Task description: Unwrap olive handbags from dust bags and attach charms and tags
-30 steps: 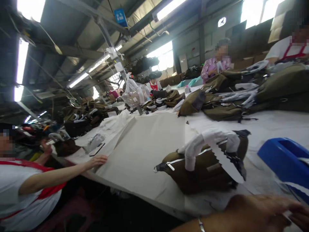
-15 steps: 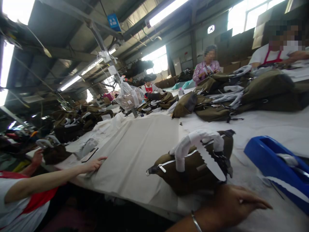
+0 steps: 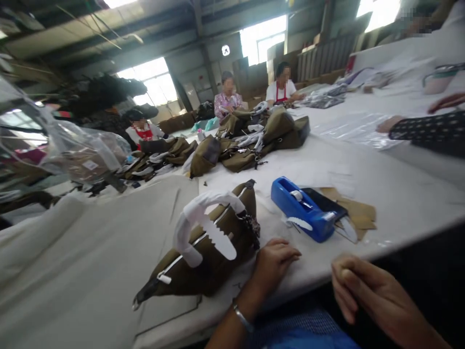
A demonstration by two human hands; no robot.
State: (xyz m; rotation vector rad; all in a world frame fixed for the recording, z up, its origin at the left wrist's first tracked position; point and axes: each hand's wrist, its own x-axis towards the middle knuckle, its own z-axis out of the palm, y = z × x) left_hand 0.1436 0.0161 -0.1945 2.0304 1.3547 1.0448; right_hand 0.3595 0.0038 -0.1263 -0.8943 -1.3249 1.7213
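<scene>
An olive-brown bag (image 3: pixel 207 252) stands on the covered table, with white wrapping round its handle and a white jagged-edged tag (image 3: pixel 220 240) hanging from it. Right beside the bag rests my left hand (image 3: pixel 274 264), a silver bracelet on its wrist; its fingers are loosely bent and hold nothing visible. My right hand (image 3: pixel 370 286) is at the table's front edge, its thumb against curled fingers and nothing visible in them. Beyond my hands sits a blue tape dispenser (image 3: pixel 303 208), with a white jagged-edged strip (image 3: pixel 300 223) by its side.
Brown cardboard pieces (image 3: pixel 358 208) and a dark flat item lie by the dispenser. Farther back are piled olive bags (image 3: pixel 243 140). A clear plastic bag (image 3: pixel 90 155) hangs at left. Several people are around the table; a dotted sleeve (image 3: pixel 428 127) reaches in at right.
The view has swung right, so the bag and dispenser appear farther left. My right hand has come into view. My left hand's fingers, stretched out before, are now more bent.
</scene>
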